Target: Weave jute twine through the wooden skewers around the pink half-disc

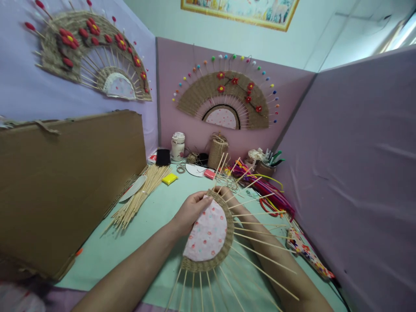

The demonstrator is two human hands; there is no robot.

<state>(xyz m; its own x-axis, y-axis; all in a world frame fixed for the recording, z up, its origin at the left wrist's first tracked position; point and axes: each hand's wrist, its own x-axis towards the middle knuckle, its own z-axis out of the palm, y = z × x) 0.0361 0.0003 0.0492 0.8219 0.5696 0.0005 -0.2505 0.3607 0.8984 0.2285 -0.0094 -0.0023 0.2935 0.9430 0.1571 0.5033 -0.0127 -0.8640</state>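
Note:
A half-round fan (209, 232) is held above the table, tilted with its straight edge toward the left. Its middle is white cloth with small red and blue prints, its rim is woven brown cord, and thin bamboo sticks spread outward from the rim. My left hand (191, 210) grips the fan at the upper end of its straight edge, thumb on the cloth. Behind the upper sticks, my right hand (225, 197) curls its fingers at the top of the woven rim; the sticks and fan partly cover it.
Bamboo sticks (141, 197) lie in a bundle on the left, near a cardboard panel (71, 186). At the back stand a white jar (178, 147) and a cord-wrapped holder (218, 149). Coloured pipe cleaners (273, 193) lie right. A finished fan (234, 86) hangs on the divider.

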